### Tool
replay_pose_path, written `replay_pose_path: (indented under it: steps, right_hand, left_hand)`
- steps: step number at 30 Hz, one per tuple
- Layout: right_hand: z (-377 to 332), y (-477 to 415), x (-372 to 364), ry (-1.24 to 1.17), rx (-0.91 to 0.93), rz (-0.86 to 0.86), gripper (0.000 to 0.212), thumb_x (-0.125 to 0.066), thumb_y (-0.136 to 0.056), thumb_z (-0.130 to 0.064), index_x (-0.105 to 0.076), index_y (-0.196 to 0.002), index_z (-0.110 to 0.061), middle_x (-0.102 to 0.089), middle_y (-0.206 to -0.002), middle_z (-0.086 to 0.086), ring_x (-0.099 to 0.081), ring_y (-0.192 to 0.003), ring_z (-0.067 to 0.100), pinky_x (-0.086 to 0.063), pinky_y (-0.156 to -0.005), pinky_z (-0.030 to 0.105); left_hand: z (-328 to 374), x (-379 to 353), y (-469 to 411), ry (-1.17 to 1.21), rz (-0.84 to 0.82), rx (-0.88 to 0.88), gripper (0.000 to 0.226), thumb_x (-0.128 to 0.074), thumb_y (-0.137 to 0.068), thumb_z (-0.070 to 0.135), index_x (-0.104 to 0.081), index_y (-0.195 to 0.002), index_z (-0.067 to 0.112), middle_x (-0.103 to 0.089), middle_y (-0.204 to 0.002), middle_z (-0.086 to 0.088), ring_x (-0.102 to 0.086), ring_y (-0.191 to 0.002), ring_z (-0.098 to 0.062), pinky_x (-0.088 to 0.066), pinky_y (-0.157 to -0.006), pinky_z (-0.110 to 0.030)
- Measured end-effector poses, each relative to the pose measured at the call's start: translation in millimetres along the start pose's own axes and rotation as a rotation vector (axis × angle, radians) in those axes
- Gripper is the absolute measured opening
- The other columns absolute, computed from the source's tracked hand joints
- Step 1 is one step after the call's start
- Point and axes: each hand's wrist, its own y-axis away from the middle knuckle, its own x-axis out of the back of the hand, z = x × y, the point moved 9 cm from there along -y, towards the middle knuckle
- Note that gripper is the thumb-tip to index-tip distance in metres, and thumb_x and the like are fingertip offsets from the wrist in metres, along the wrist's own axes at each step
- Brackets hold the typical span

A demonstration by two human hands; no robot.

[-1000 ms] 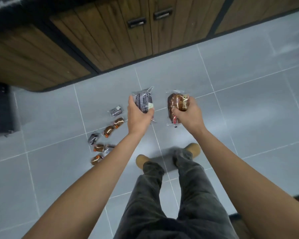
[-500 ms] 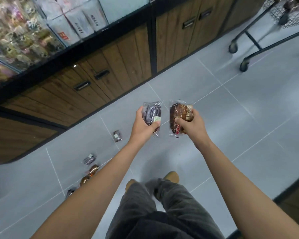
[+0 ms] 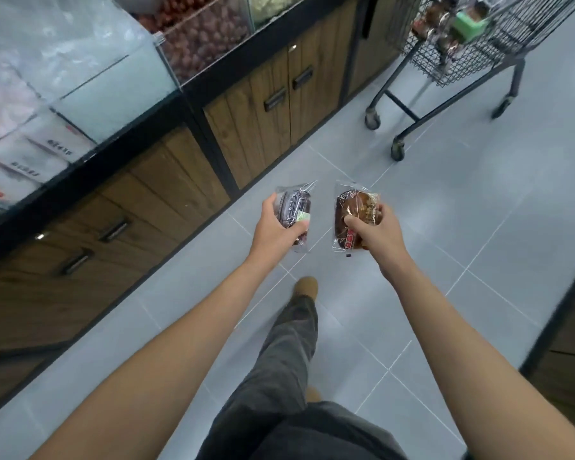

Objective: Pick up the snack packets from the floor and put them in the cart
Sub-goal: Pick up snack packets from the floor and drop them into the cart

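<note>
View has swung up and right since 0.5 s ago. Frame centre: left hand (image 3: 276, 227) grips dark purple clear-wrapped snack packet (image 3: 294, 207); right hand (image 3: 379, 234) grips brown clear-wrapped snack packet (image 3: 354, 210). Hands apart, side by side, above grey tiled floor (image 3: 462, 210). Upper right, well apart: black wire shopping cart (image 3: 462, 71), goods inside.

A single wide-angle camera on the person's head looks forward and steeply down onto the nearby tiled floor (image 3: 478, 200), with the wire cart (image 3: 445, 73) farther off at upper right.
</note>
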Motion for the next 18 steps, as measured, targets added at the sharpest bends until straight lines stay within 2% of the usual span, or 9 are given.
replay_pose_path:
  steps: [4, 6, 10, 13, 18]
  right_hand:
    - [-35, -60, 36, 0.004, 0.010, 0.109, 0.035, -0.071, -0.082, -0.010, -0.049, -0.108, -0.017, -0.061, -0.093, -0.003, -0.062, -0.077, 0.008, -0.053, -0.071, 0.025]
    - [-52, -85, 59, 0.008, 0.016, 0.168, 0.034, -0.071, -0.082, -0.010, -0.050, -0.107, -0.018, -0.061, -0.089, -0.007, -0.061, -0.074, 0.004, -0.052, -0.069, 0.021]
    - [-78, -128, 108, -0.003, 0.019, 0.278, 0.034, -0.071, -0.082, -0.011, -0.050, -0.108, -0.017, -0.060, -0.087, -0.009, -0.059, -0.073, 0.000, -0.049, -0.066, 0.015]
    - [-91, -158, 146, -0.017, 0.010, 0.361, 0.034, -0.072, -0.082, -0.014, -0.050, -0.108, -0.017, -0.060, -0.088, -0.009, -0.058, -0.074, 0.000, -0.046, -0.060, 0.008]
    - [-105, -216, 206, -0.056, -0.022, 0.446, 0.036, -0.071, -0.082, -0.015, -0.048, -0.110, -0.018, -0.060, -0.089, -0.008, -0.058, -0.074, 0.001, -0.046, -0.062, 0.013]
  left_hand:
    - [47, -51, -77, -0.060, -0.116, -0.042, 0.075, -0.076, -0.077, 0.022, -0.034, -0.139, 0.016, -0.054, -0.127, 0.003, -0.057, -0.107, -0.011, -0.046, -0.094, -0.028]
    - [73, -80, -110, -0.072, -0.179, -0.062, 0.076, -0.076, -0.076, 0.022, -0.033, -0.139, 0.016, -0.053, -0.128, 0.003, -0.056, -0.110, -0.012, -0.045, -0.100, -0.031]
    - [128, -140, -160, -0.102, -0.287, -0.125, 0.079, -0.077, -0.076, 0.021, -0.031, -0.140, 0.014, -0.050, -0.131, 0.004, -0.053, -0.117, -0.012, -0.040, -0.103, -0.027]
    - [161, -186, -192, -0.153, -0.349, -0.158, 0.082, -0.076, -0.076, 0.024, -0.029, -0.142, 0.014, -0.047, -0.139, -0.001, -0.051, -0.122, -0.014, -0.039, -0.107, -0.033]
    - [202, -260, -240, -0.172, -0.418, -0.161, 0.083, -0.077, -0.074, 0.022, -0.030, -0.142, 0.013, -0.047, -0.141, -0.004, -0.051, -0.123, -0.014, -0.040, -0.108, -0.037]
